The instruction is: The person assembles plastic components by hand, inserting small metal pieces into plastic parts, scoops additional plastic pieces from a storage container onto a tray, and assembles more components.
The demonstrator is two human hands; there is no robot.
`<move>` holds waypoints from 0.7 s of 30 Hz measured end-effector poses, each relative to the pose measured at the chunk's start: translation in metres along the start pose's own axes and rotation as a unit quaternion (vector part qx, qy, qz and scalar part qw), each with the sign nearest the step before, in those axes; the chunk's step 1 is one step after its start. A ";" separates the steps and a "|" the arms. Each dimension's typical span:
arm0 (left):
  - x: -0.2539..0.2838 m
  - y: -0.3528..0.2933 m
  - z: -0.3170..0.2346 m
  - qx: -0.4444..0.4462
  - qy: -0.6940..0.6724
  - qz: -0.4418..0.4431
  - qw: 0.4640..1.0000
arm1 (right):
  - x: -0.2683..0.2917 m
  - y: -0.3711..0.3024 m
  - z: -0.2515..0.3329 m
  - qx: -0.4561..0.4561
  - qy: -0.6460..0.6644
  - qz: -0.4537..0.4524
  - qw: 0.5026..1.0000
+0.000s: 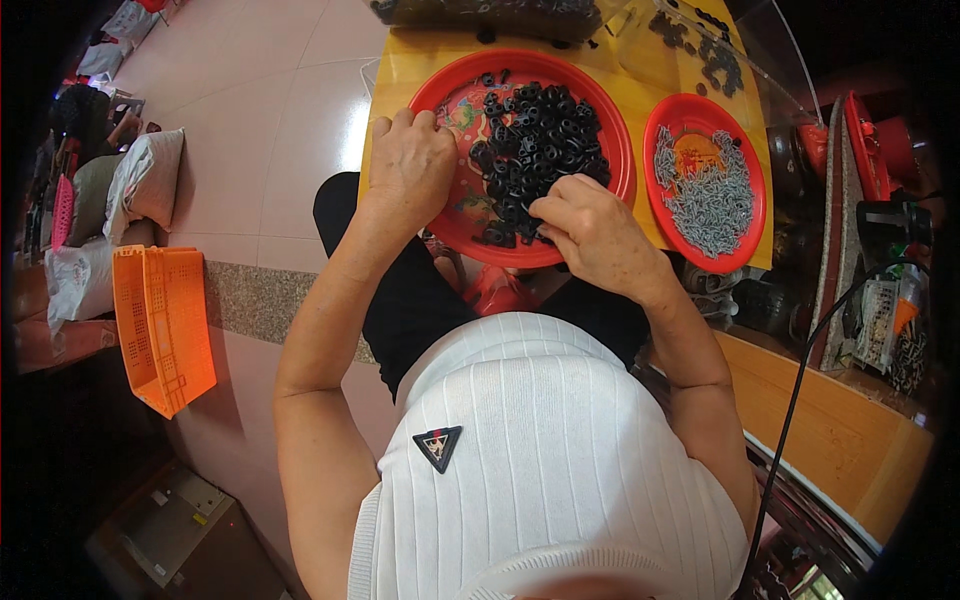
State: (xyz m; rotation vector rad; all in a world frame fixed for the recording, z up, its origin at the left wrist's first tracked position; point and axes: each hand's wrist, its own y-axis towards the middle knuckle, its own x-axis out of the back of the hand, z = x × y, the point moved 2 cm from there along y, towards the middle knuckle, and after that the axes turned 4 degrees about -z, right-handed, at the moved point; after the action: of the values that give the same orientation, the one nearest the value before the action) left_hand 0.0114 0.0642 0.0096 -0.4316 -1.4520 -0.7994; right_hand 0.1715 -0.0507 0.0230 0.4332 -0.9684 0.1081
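Note:
A round red tray [622, 150] with a printed bottom holds a heap of small black plastic parts [540, 130], some with round holes. My left hand [412, 160] is at the tray's left rim, knuckles up and fingers curled under; whatever they hold is hidden. At the lower right of the heap, my right hand [590, 230] has thumb and fingers pinched together, tips against the black parts. I cannot make out what is between them. To the right, a smaller red plate [757, 190] carries many silvery screws [712, 205].
Both dishes stand on a yellow table [400, 70]. A clear bin [490, 12] of dark parts lies at its far edge, with loose black pieces [715, 60] at the far right. An orange crate [165, 330] and white sacks [150, 180] stand on the left floor. A black cable [800, 370] hangs at right.

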 end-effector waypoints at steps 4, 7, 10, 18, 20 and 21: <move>0.003 0.000 -0.001 -0.008 0.002 0.022 1.000 | -0.003 0.002 0.008 -0.017 -0.014 0.002 1.000; -0.001 0.001 -0.002 -0.019 0.021 0.024 0.999 | -0.002 0.001 0.007 -0.068 -0.058 0.062 0.994; 0.002 0.004 -0.005 -0.020 0.030 0.041 0.999 | -0.006 -0.003 0.004 -0.100 -0.082 0.089 0.988; 0.001 0.007 -0.006 -0.025 0.035 0.038 0.998 | -0.017 -0.005 0.001 -0.121 -0.076 0.039 0.989; 0.002 0.007 -0.007 -0.021 0.020 0.038 0.999 | -0.018 -0.005 0.001 -0.122 -0.076 0.019 0.989; 0.003 0.006 -0.009 -0.010 0.007 0.049 0.999 | -0.018 -0.005 0.001 -0.122 -0.077 0.018 0.989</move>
State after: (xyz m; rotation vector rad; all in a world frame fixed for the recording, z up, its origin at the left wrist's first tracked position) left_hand 0.0223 0.0613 0.0129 -0.5079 -1.4000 -0.7383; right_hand 0.1618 -0.0541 0.0072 0.2013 -1.1259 -0.0112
